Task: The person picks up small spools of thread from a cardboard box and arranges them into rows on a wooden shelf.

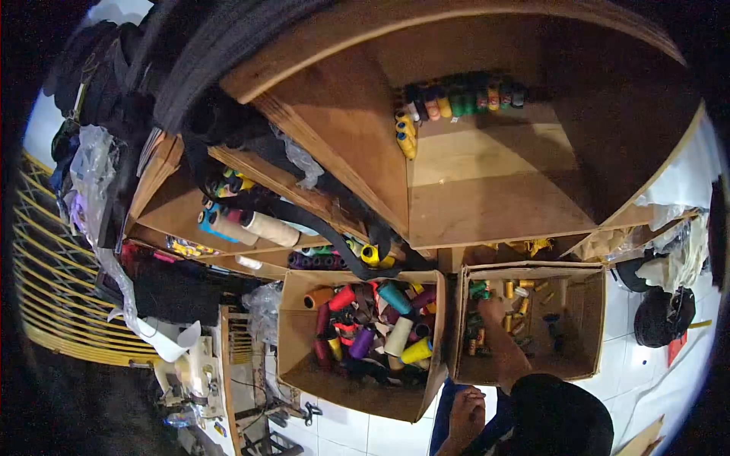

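Note:
My right hand (493, 309) reaches down into the right cardboard box (532, 374), its fingertips at a small green thread spool (479, 289) by the box's left wall. Whether the fingers grip that spool is too small to make out. Gold-yellow spools (522, 305) and several dark ones lie loose on the box floor around the hand. In front of the box, low in the view, my left hand (466, 414) is closed with curled fingers; what it holds, if anything, is hidden.
Left of my hands stands a larger cardboard box (365, 397) heaped with big thread cones in many colours. Above hangs a wooden shelf (487, 216) with a row of spools (471, 100) at its back. A sewing machine (194, 372) stands far left, and a black strap (319, 228) dangles near the shelves.

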### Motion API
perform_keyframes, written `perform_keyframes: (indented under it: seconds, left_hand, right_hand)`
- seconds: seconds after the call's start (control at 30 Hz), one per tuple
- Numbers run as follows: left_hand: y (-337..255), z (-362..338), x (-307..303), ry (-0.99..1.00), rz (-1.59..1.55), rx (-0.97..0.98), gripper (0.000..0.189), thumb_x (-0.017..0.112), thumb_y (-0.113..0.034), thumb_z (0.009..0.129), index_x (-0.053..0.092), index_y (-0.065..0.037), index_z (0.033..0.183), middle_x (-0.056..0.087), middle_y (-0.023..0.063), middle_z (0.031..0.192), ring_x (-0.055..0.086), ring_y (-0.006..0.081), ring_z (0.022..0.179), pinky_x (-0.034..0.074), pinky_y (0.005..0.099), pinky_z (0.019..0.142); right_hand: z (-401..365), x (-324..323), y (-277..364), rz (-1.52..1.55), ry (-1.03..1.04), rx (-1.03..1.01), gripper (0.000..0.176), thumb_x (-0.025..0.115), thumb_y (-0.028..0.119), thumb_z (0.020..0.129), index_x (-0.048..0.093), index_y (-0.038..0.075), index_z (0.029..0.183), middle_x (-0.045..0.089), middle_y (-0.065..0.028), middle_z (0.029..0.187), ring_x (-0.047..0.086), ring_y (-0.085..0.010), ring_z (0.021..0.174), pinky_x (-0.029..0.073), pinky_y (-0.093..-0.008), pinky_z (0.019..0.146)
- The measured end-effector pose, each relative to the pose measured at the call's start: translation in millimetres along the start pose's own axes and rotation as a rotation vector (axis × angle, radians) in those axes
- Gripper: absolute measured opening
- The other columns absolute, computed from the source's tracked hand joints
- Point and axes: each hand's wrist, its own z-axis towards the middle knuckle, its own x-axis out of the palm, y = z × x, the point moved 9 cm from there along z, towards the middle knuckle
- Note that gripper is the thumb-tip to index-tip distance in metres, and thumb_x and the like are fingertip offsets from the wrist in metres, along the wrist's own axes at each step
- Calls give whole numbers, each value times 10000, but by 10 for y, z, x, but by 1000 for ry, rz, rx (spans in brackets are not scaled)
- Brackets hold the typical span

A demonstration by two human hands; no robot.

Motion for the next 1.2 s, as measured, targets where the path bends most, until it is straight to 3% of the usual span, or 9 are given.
perform_keyframes:
  seconds: [0.13, 0.23, 0.3, 0.6, 0.83, 0.93, 1.03, 1.13, 1.2]
  left_hand:
    - [-32, 39, -70, 9, -29, 55, 91, 588, 43, 788, 568, -22, 849, 597, 154, 941, 610, 300, 882, 491, 362, 756]
    - [542, -188, 51, -26, -287, -338, 83, 588, 43, 798, 562, -7, 859, 591, 167, 956, 607, 313, 904, 490, 361, 761]
    - [281, -45, 10, 40, -61, -34, 86, 595, 47, 794, 548, -10, 838, 591, 162, 956, 599, 316, 926, 490, 362, 767]
    - [192, -39, -13, 29, -51, 63, 95, 568, 46, 801, 543, -22, 864, 580, 153, 962, 587, 302, 919, 481, 371, 822]
    - [393, -79, 7, 39, -48, 42, 88, 578, -27, 843, 573, -24, 931, 614, 195, 971, 602, 236, 861, 502, 303, 737]
    - [1238, -406, 149, -24, -463, -269, 97, 576, -63, 856, 576, -41, 951, 607, 193, 957, 608, 248, 857, 506, 317, 747]
    - [176, 34, -86, 71, 71, 140, 110, 577, -63, 859, 580, -53, 969, 594, 193, 958, 611, 262, 860, 512, 328, 749]
    - [-51, 212, -202, 29, 2, 56, 96, 580, 47, 793, 553, -26, 850, 605, 146, 967, 593, 314, 954, 489, 397, 825]
    - [-42, 280, -220, 30, 28, 73, 92, 575, 50, 790, 559, -26, 840, 596, 144, 984, 590, 316, 959, 486, 398, 838]
  right_hand:
    - [238, 348, -208, -42, 103, -57, 504, 636, 288, 821, 482, 90, 1258, 607, -245, 1035, 626, -362, 933, 512, -490, 768]
    - [199, 101, 38, 122, 132, -63, 545, 679, 342, 790, 509, 49, 1218, 621, -218, 1019, 634, -338, 921, 519, -460, 761]
    - [250, 86, 86, 201, 178, -10, 724, 760, 357, 728, 463, -95, 1210, 641, -183, 1052, 640, -315, 913, 521, -450, 762]
    - [409, 110, 77, 418, 59, 163, 679, 655, 361, 870, 381, -6, 1371, 520, -239, 1284, 554, -371, 1104, 462, -448, 903]
    - [423, 215, 25, 596, 152, 293, 546, 636, 409, 867, 506, 17, 1225, 568, -178, 1083, 565, -306, 937, 470, -435, 806]
    - [362, 259, -18, 734, 198, 358, 505, 627, 430, 866, 560, 27, 1163, 588, -152, 997, 569, -278, 865, 474, -430, 764]
    - [278, 203, 35, 859, 256, 192, 421, 608, 422, 878, 613, 33, 1040, 582, -127, 908, 564, -251, 825, 475, -423, 719]
    - [-114, -130, 110, 904, 434, 407, 386, 608, 407, 881, 657, 32, 960, 601, -100, 899, 567, -211, 835, 468, -396, 692]
    - [-118, -430, 195, 894, 337, 185, 388, 610, 405, 883, 656, 36, 995, 613, -92, 915, 566, -187, 830, 463, -383, 673]
